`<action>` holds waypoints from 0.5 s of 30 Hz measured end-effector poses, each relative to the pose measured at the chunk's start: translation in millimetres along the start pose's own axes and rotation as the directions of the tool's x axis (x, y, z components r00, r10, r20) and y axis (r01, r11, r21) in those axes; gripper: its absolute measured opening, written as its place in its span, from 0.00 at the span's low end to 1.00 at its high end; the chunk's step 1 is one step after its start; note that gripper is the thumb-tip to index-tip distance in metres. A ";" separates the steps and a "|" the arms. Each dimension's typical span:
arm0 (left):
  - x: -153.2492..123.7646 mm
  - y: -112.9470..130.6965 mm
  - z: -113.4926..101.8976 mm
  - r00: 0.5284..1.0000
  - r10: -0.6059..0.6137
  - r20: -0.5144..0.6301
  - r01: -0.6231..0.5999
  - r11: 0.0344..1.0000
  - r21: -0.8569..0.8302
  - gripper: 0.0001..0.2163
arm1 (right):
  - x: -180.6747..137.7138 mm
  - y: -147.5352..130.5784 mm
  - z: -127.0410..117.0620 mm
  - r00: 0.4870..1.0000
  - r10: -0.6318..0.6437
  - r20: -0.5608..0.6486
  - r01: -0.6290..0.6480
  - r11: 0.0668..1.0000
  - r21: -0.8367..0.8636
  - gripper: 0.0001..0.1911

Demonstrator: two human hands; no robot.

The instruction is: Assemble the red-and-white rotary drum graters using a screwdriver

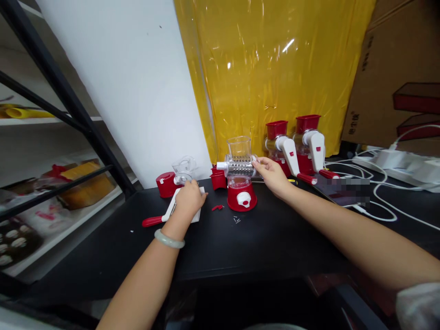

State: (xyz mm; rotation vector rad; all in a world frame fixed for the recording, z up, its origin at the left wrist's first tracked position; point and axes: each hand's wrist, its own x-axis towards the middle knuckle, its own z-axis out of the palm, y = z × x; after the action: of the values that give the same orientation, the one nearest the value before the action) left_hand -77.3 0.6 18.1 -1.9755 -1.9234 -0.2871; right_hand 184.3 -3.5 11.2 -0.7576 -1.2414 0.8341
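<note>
- Grater (240, 198): stands upright on its red base at the middle of the table (268, 243), clear chute on top. It lies between the two hands, far of both.
- Drum (237, 167): a perforated metal barrel lying crosswise in the grater. Its long axis runs left to right, and a white stub pokes out at the left end.
- Right hand (271, 175): the nearer one to the grater, reaching in from the right. Its fingertips are closed on the right end of the drum, in line with the drum's axis.
- Left hand (189, 198): just left of the grater and apart from it, knuckles up, fingers curled over the white end of a crank (156, 220). Whether it truly grips cannot be told.
- Crank: lies flat on the table, its long axis slanting from the red grip at near left to the white end at far right, which points towards the stub side of the drum.
- Two assembled graters (299, 149): stand at far right, beyond the right hand, cranks fitted.
</note>
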 end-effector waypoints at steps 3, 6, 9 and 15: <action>4.7 -7.9 1.5 0.997 -0.018 0.075 0.020 1.000 -0.023 0.24 | -2.8 -1.0 2.5 1.000 -0.007 -0.003 0.007 0.999 0.041 0.22; 8.6 -13.4 2.8 0.989 -0.004 0.149 0.014 0.997 -0.071 0.19 | -5.5 -2.3 3.7 1.000 0.000 0.004 -0.001 0.999 0.053 0.22; 9.1 -14.7 1.8 0.988 0.023 0.150 -0.008 0.995 -0.100 0.14 | -7.0 -2.5 4.2 1.000 0.004 0.006 -0.004 0.999 0.052 0.24; -0.2 -8.6 -20.6 0.999 -0.004 -0.043 -0.005 0.979 -0.206 0.18 | -6.8 -0.1 4.7 1.000 -0.005 0.011 0.005 0.999 0.054 0.25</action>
State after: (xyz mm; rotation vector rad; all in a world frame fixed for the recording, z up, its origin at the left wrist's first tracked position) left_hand -83.6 -7.7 37.8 -2.0788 -1.9337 -0.5446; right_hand 178.8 -9.2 8.8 -0.7072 -1.2252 0.8649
